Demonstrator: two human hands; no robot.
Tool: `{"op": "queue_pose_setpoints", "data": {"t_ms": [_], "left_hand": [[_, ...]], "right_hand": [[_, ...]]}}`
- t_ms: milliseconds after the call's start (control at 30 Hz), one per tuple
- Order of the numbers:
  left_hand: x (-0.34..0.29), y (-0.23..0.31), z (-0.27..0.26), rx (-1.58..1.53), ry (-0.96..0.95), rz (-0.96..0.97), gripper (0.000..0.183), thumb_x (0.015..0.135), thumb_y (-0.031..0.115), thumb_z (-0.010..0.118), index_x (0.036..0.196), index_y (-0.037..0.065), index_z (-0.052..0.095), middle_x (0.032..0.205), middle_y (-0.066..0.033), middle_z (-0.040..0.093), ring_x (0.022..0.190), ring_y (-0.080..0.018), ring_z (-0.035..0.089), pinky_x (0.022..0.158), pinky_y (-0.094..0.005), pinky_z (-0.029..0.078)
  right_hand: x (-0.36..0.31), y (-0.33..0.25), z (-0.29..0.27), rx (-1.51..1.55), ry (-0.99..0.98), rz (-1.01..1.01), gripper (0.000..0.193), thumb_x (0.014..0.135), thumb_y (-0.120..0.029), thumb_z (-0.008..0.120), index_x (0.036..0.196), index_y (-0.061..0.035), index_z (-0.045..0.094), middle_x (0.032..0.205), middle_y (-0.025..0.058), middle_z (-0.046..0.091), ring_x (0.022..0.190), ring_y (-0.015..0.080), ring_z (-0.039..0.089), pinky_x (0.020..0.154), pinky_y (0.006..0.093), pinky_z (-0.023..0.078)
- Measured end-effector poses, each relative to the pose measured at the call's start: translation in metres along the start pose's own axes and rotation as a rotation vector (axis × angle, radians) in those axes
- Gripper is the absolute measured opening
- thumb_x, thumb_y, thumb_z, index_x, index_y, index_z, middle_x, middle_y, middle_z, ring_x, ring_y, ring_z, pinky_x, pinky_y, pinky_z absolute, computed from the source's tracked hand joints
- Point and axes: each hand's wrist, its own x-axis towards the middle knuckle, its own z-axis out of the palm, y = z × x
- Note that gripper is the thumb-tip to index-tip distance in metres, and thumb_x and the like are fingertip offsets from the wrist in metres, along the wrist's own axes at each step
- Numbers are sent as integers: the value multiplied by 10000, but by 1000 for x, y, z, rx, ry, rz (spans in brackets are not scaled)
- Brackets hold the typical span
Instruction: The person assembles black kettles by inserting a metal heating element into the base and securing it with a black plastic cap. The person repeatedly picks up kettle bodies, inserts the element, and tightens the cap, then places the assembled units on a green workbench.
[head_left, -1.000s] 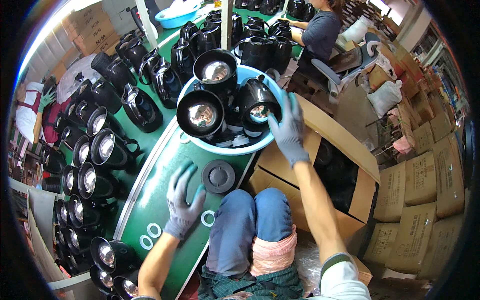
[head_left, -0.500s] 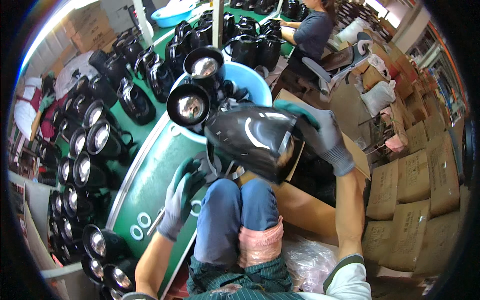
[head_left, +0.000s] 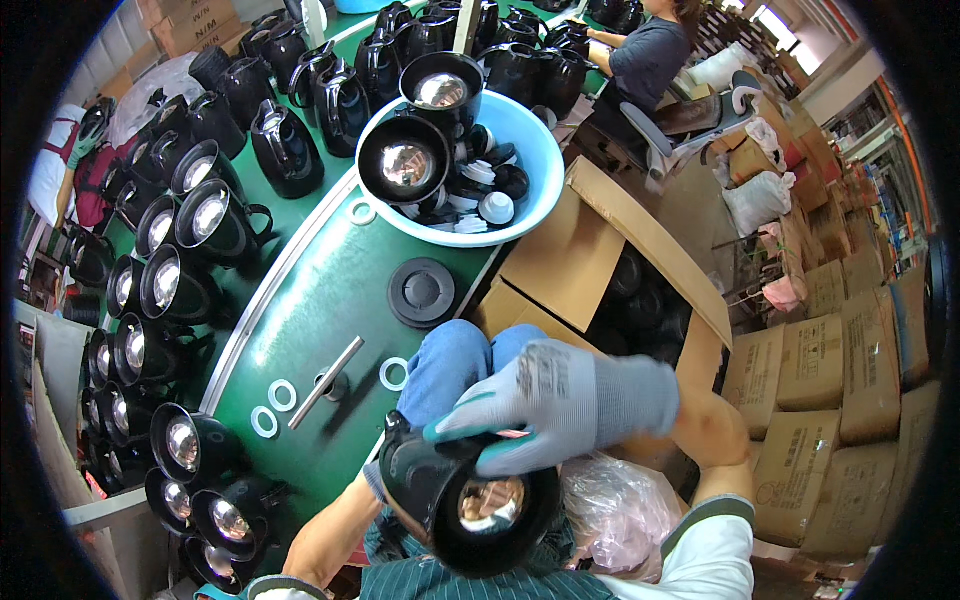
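Observation:
Over my lap lies a black jug [head_left: 428,490], its open base facing up and showing a shiny metallic liner [head_left: 490,502]. My right hand [head_left: 530,405], in a grey and green glove, is closed on the jug's side. My left hand [head_left: 374,482] is mostly behind the jug, with only the glove's cuff showing and its fingers hidden. A round black base cap [head_left: 421,292] lies on the green table [head_left: 310,310] beyond my knees. Near my left forearm is a metal T-handled tool [head_left: 326,383], with white rings [head_left: 282,396] around it.
A blue basin [head_left: 545,190] holds small caps, with black jugs resting in its left side. Many jugs [head_left: 200,215] crowd the table's left and far parts. To my right stands an open carton [head_left: 560,265] with dark items inside. Stacked cartons [head_left: 812,362] line the right. Another person [head_left: 640,60] sits at the back.
The jug has come from above the carton and basin down to my lap, its open base turned up. My right hand moved with it. My left hand left the table's edge and went behind the jug.

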Motion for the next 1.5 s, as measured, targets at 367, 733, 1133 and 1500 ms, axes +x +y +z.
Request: {"op": "queue_pose_setpoints", "data": {"t_ms": [367, 733, 1133, 1500], "left_hand": [[-61, -12, -82, -427, 367, -48, 540, 1002, 249, 609, 1483, 32, 497, 1385, -153, 608, 1236, -284, 611, 1090, -411, 492], [-44, -4, -84, -673, 525, -72, 560, 975, 247, 636, 1475, 31, 502, 1364, -154, 611, 1228, -288, 608, 1087, -408, 490], [7, 15, -16, -1726, -313, -203, 569, 977, 295, 634, 1471, 40, 510, 1391, -148, 600, 1244, -283, 603, 1082, -404, 497], [-40, 25, 8, 261, -31, 181, 674, 931, 333, 717, 1512, 79, 487, 1481, -138, 541, 1331, -298, 536, 1164, -449, 390]], "right_hand": [[-95, 291, -10, 72, 1833, 626, 307, 1016, -277, 631, 1157, -32, 750, 928, 63, 757, 817, 116, 685, 730, 299, 539], [-216, 396, 105, -117, 1002, 1582, 1094, 791, -499, 788, 1641, -473, 99, 1690, 268, 160, 1536, 500, 165, 1219, 593, 200], [-161, 219, 127, -252, 1734, 820, 716, 932, -480, 733, 1528, -146, 520, 1416, 230, 567, 1206, 327, 570, 962, 414, 471], [-31, 12, 129, 273, 848, -128, 808, 683, -241, 930, 1434, -173, 642, 1632, 312, 219, 1500, 500, 303, 1220, 533, 271]]}}
